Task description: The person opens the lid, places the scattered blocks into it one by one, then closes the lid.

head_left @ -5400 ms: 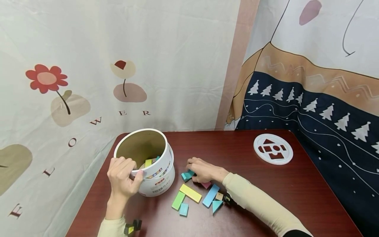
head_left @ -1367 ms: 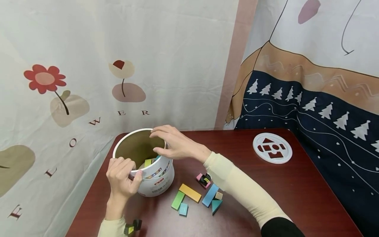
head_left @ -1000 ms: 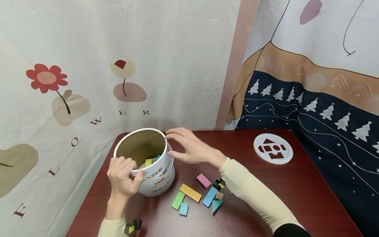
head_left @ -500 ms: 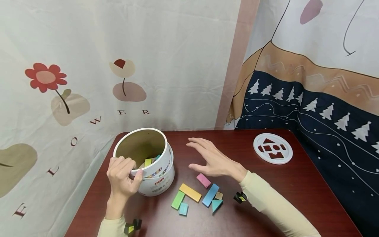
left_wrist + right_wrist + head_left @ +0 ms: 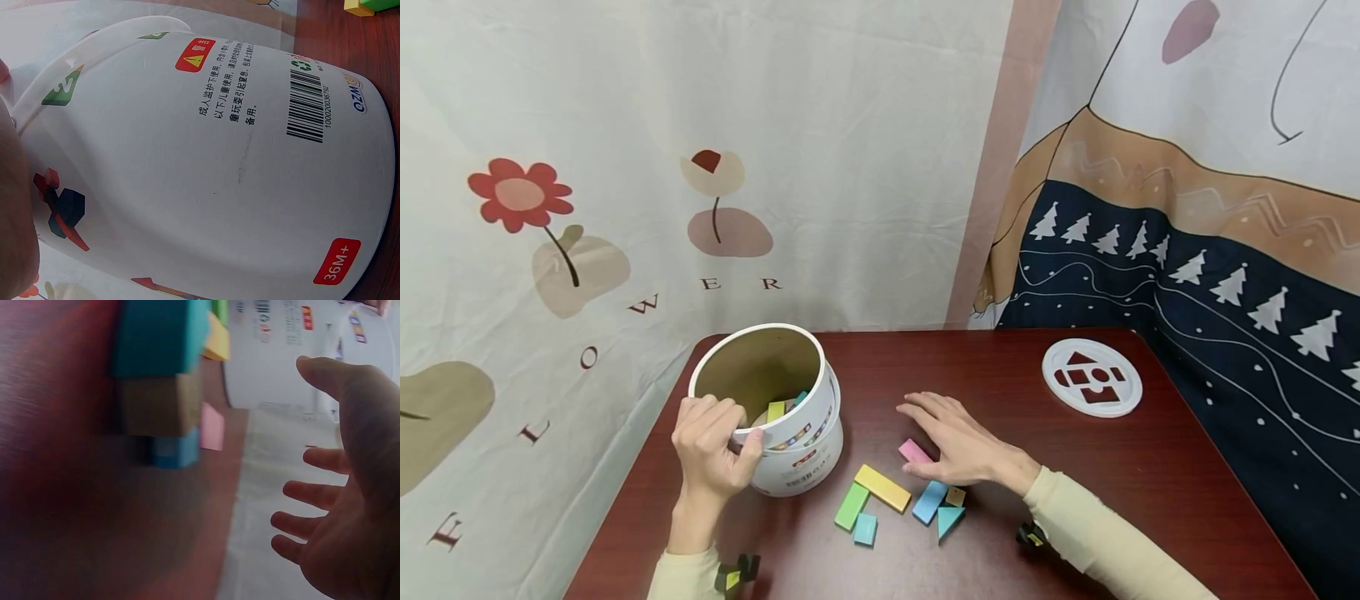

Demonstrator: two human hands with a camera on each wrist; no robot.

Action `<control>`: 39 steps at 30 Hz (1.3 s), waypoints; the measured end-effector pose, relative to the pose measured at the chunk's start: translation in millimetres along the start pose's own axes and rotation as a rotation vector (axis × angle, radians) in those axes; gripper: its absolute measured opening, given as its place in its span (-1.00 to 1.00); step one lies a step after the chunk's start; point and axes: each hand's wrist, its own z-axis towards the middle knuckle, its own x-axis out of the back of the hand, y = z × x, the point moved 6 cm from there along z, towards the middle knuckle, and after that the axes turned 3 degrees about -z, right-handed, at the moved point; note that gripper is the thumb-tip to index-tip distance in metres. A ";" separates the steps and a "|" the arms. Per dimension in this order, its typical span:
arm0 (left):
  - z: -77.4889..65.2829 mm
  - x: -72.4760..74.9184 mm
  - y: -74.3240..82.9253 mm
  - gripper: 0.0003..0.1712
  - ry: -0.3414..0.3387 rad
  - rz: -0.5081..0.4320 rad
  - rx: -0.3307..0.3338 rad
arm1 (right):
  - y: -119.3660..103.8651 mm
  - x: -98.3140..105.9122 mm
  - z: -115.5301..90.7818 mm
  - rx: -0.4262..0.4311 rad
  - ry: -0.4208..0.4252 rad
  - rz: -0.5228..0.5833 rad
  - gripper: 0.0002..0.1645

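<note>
My left hand (image 5: 711,446) grips the near rim of a white bucket (image 5: 801,471), thumb outside it. The bucket tilts toward me, and a few blocks, a yellow block (image 5: 776,411) among them, lie inside. My right hand (image 5: 962,442) hovers over the table with fingers spread and nothing in it. Just beyond its thumb lies a pink block (image 5: 914,451). A blue block (image 5: 930,502), a small tan block (image 5: 955,497) and a teal triangular block (image 5: 950,521) lie below that hand. In the right wrist view the pink block (image 5: 212,427) stands apart from the fingers.
Between bucket and right hand lie a long yellow block (image 5: 882,488), a green block (image 5: 852,507) and a small light-blue block (image 5: 865,529). A white lid (image 5: 1092,377) with shaped holes rests at the back right of the dark red table (image 5: 1150,475). Printed curtains hang behind.
My right hand drops a teal block from the table into the bucket's mouth, then withdraws empty to the right and comes down near the pink block. My left hand keeps its grip on the rim.
</note>
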 end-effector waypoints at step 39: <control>-0.8 -1.2 -0.6 -0.67 0.004 0.006 -0.004 | 12.6 -39.3 -8.8 -0.078 -0.002 -0.112 -0.52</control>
